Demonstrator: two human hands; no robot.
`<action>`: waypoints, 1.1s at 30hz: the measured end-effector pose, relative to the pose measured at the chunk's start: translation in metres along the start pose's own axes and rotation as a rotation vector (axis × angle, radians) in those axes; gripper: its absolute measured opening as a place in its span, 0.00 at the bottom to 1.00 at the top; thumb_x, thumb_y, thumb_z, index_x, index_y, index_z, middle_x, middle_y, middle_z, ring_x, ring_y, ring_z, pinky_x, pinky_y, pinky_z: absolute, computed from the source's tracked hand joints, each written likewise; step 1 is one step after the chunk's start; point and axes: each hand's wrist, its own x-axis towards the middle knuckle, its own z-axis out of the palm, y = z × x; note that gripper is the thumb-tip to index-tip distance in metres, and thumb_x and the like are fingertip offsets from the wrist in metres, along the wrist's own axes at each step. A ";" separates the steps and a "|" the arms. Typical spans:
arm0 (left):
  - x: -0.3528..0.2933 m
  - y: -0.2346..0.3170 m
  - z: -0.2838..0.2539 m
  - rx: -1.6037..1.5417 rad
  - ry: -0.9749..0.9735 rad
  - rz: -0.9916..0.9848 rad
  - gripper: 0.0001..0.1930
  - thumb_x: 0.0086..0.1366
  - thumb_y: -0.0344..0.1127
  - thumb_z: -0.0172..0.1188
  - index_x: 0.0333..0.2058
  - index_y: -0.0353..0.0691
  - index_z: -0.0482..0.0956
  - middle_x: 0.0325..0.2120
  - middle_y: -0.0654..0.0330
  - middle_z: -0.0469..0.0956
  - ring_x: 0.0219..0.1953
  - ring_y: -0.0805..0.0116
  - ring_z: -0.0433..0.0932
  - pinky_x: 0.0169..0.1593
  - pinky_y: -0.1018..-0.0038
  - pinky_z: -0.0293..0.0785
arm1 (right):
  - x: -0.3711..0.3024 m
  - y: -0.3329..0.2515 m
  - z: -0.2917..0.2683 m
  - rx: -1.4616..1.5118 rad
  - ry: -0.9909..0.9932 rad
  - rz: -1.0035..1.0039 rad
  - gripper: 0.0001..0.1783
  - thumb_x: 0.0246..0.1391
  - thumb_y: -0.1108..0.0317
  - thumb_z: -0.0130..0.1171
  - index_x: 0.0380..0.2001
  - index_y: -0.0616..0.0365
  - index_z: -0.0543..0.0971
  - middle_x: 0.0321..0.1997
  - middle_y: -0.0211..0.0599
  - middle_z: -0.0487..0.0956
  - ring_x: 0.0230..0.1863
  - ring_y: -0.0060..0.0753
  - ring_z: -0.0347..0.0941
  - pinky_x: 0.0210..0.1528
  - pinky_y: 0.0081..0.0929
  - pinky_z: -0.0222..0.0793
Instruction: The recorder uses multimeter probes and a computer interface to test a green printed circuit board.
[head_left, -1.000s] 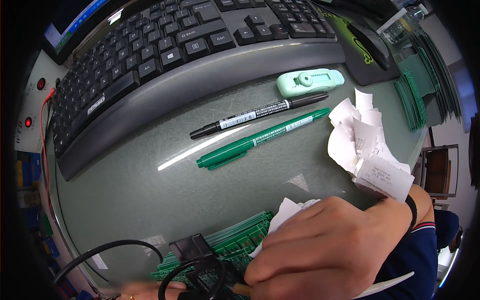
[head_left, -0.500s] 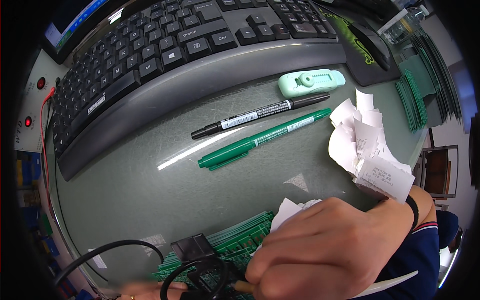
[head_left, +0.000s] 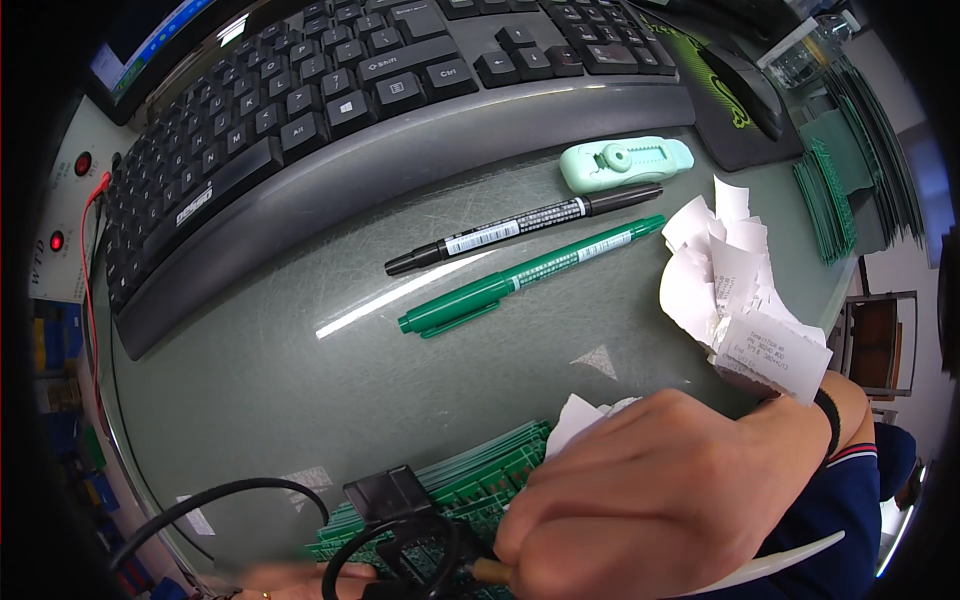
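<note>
My right hand (head_left: 640,490) is curled closed over the right part of a stack of green circuit boards (head_left: 500,455). What its fingers grip is hidden. A tan piece (head_left: 490,571) shows beside its fingertips, and a pale tapered piece (head_left: 790,562) sticks out on the wrist side; I cannot tell whether they are one thing. At the bottom edge, only part of my left hand (head_left: 310,580) shows, blurred, near the left end of the boards. Over the stack sits a black device (head_left: 390,498) with a looped black cable. White paper (head_left: 575,422) lies beside my right knuckles.
Crumpled printed paper strips (head_left: 740,290) lie by my right wrist. Beyond are a green marker (head_left: 530,275), a black marker (head_left: 520,230) and a mint correction tape (head_left: 625,163). A keyboard (head_left: 400,110), mouse (head_left: 740,90) and more boards (head_left: 825,205) stand farther off.
Hardly anything differs. The view has shifted very slightly; both hands stay in place over the boards.
</note>
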 end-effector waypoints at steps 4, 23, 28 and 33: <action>-0.006 -0.001 0.005 0.004 0.050 -0.004 0.14 0.60 0.35 0.51 0.28 0.31 0.82 0.27 0.52 0.78 0.37 0.51 0.80 0.52 0.53 0.79 | -0.011 0.027 0.005 -0.111 0.036 -0.225 0.11 0.42 0.76 0.67 0.32 0.62 0.78 0.29 0.37 0.77 0.22 0.34 0.74 0.21 0.24 0.71; -0.007 0.001 0.007 -0.010 0.051 -0.027 0.13 0.61 0.35 0.52 0.28 0.31 0.81 0.24 0.55 0.77 0.35 0.54 0.81 0.53 0.52 0.79 | 0.004 0.003 0.004 -0.035 0.107 -0.079 0.12 0.40 0.76 0.67 0.31 0.62 0.78 0.28 0.35 0.77 0.21 0.33 0.74 0.19 0.22 0.70; -0.006 -0.003 0.008 0.003 0.070 0.012 0.13 0.61 0.35 0.51 0.28 0.31 0.81 0.26 0.54 0.77 0.36 0.53 0.81 0.53 0.53 0.78 | 0.000 0.009 0.007 0.001 0.115 -0.158 0.10 0.42 0.75 0.65 0.30 0.61 0.77 0.26 0.32 0.75 0.20 0.31 0.72 0.19 0.22 0.69; -0.010 -0.003 0.008 -0.011 0.075 0.005 0.14 0.61 0.35 0.51 0.29 0.31 0.82 0.27 0.53 0.78 0.38 0.52 0.81 0.53 0.53 0.78 | -0.003 0.009 -0.011 0.074 -0.154 -0.015 0.03 0.55 0.75 0.60 0.31 0.64 0.78 0.34 0.37 0.78 0.26 0.30 0.77 0.27 0.23 0.74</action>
